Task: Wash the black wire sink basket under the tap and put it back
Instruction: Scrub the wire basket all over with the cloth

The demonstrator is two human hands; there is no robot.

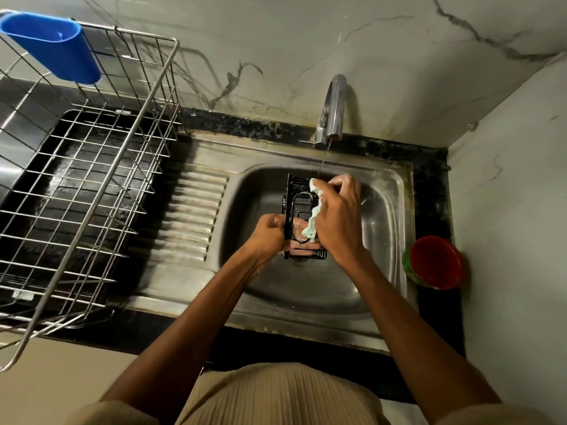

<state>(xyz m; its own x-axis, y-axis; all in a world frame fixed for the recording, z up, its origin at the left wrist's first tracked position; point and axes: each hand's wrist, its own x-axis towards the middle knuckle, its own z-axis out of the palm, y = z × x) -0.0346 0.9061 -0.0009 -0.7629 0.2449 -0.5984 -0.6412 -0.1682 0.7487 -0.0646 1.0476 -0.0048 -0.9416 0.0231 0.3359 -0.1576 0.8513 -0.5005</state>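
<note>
The black wire sink basket (299, 204) is held over the steel sink bowl (380, 228), just below the tap (334, 108). A thin stream of water runs from the tap onto the basket's far end. My left hand (270, 234) grips the basket's left side, fingers wrapped under it. My right hand (337, 216) presses a pale green scrub cloth (314, 214) against the basket's right side. The hands hide part of the basket.
A large steel wire dish rack (101, 167) stands on the left counter with a blue plastic holder (55, 47) hung on its rim. A red-lidded green jar (435, 262) sits on the black counter right of the sink. Marble walls close the back and right.
</note>
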